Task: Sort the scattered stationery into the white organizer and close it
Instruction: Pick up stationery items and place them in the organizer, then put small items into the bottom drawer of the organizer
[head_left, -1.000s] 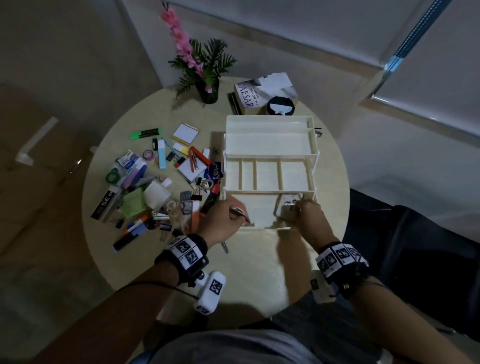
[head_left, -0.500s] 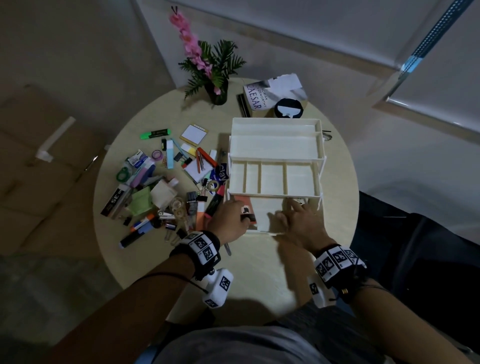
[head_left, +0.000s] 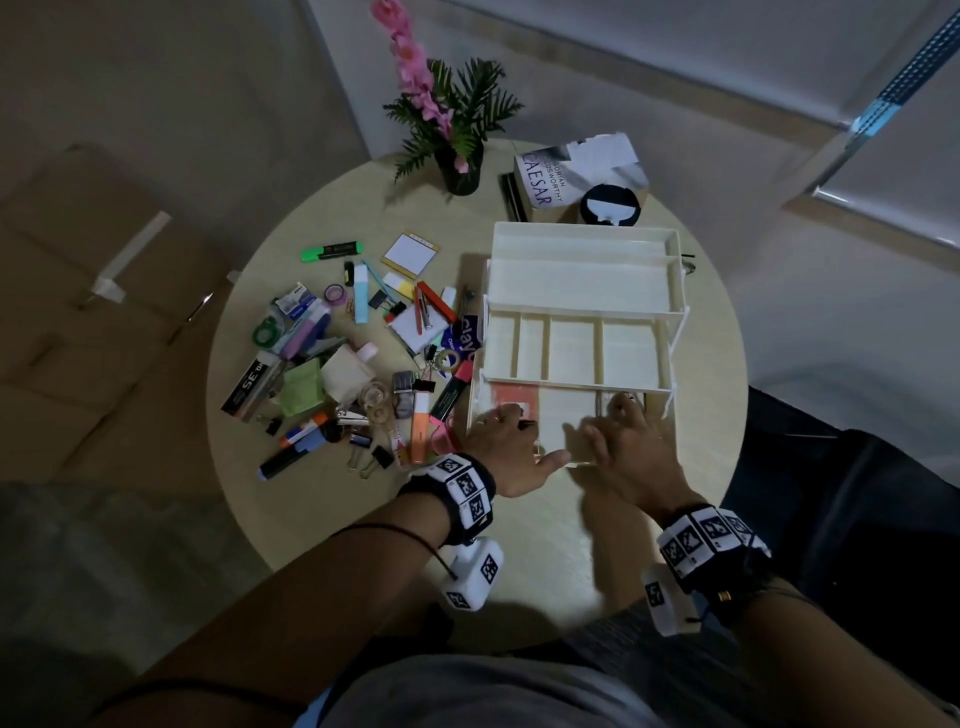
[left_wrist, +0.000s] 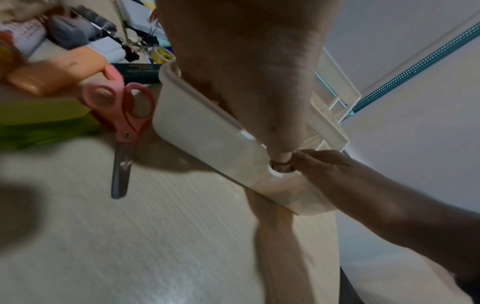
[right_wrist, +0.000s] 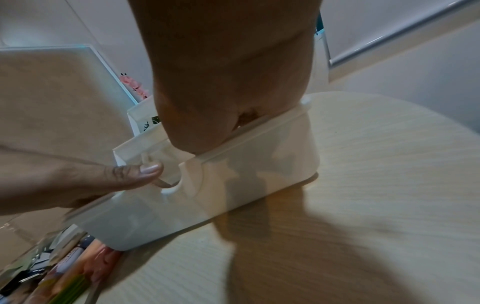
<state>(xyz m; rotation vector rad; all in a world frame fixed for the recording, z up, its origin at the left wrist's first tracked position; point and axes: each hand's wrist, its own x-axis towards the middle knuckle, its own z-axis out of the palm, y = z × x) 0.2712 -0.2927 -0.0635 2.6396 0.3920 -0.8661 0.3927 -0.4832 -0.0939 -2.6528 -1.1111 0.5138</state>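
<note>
The white organizer (head_left: 582, 291) stands open on the round table (head_left: 519, 525), its upper trays stepped back over the bottom compartment. My left hand (head_left: 506, 434) reaches over the front wall (left_wrist: 202, 131) into the compartment's left part, next to an orange item (head_left: 506, 396) lying there. The left thumb (right_wrist: 145, 170) lies straight at the notch in that wall. My right hand (head_left: 621, 434) lies flat with spread fingers in the compartment's right part. What is under either hand is hidden. Scattered stationery (head_left: 353, 374) lies left of the organizer.
Pink scissors (left_wrist: 124, 123) lie just left of the organizer's front corner. A potted plant (head_left: 457, 135), a book (head_left: 571, 171) and a black round object (head_left: 610, 205) stand behind it. Bare table surface lies in front of it.
My left hand carried a small orange and black item into the bottom compartment. My right hand, which held a small pale object at the front right, now lies flat inside.
</note>
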